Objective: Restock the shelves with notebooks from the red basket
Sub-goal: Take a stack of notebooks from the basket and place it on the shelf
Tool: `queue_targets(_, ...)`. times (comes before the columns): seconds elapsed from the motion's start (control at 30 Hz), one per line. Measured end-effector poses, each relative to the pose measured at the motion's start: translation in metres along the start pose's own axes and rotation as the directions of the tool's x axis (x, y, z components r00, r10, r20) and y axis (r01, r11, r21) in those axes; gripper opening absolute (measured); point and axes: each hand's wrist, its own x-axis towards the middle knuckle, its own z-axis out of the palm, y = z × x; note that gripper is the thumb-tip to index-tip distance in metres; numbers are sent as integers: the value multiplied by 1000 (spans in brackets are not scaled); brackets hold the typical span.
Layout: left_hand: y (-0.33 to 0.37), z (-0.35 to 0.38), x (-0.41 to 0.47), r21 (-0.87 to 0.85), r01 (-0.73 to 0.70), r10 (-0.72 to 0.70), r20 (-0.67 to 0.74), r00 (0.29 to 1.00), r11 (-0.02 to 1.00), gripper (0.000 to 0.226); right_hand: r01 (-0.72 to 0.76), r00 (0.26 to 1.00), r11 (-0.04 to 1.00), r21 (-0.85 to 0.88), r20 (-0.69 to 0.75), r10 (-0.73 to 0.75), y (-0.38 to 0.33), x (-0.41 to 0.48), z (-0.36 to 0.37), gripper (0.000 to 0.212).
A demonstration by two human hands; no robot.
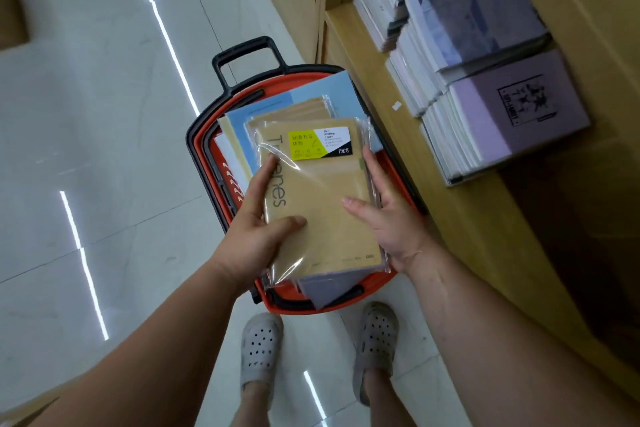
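Note:
A stack of kraft-brown notebooks (322,211) in clear plastic wrap, with a yellow and white label, is held above the red basket (207,135). My left hand (266,222) grips the stack's left edge, thumb on the cover. My right hand (384,215) grips its right edge, thumb on top and fingers along the side. The basket stands on the floor and holds light blue notebooks (311,94), more wrapped brown ones and a grey one (329,288). To the right is a wooden shelf (388,80) with stacks of purple-grey notebooks (502,107).
The basket has a black raised handle (242,59) at its far end. Glossy white floor tiles (104,114) spread to the left. My two feet in grey clogs (259,347) stand just behind the basket. Bare wooden shelf board lies below the purple stacks.

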Motion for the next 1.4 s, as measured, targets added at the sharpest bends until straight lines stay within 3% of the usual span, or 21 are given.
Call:
queue_targets(0.27, 15, -28, 0, 174, -5, -16, 116, 993, 985, 89, 75, 989, 995, 67, -133, -65, 12, -14, 26, 78)
queue_targets(0.43, 26, -26, -17, 173, -88, 70, 108, 992, 981, 90, 176, 975, 977, 118, -159, -156, 19, -33, 34, 78)
queue_targets(0.57, 28, -1, -33, 231, -176, 126, 216, 968, 957, 94, 255, 948, 951, 175, -236, -211, 30, -63, 20, 78)
queue_targets(0.8, 19, 96, -48, 346, -271, 92, 455, 886, 898, 92, 378, 861, 899, 222, -441, -253, 48, -143, -55, 77)
queue_targets(0.93, -1, 156, -39, 288, -290, 79, 572, 816, 913, 94, 405, 797, 890, 211, -559, -230, 63, -168, -102, 78)
queue_targets(1.23, -35, 221, 47, 342, -370, -38, 777, 628, 864, 93, 560, 575, 777, 287, -810, -115, 104, -146, -136, 76)
queue_targets(1.4, -59, 244, 89, 409, -424, -113, 815, 569, 808, 94, 610, 508, 727, 315, -860, -54, 132, -120, -146, 77)
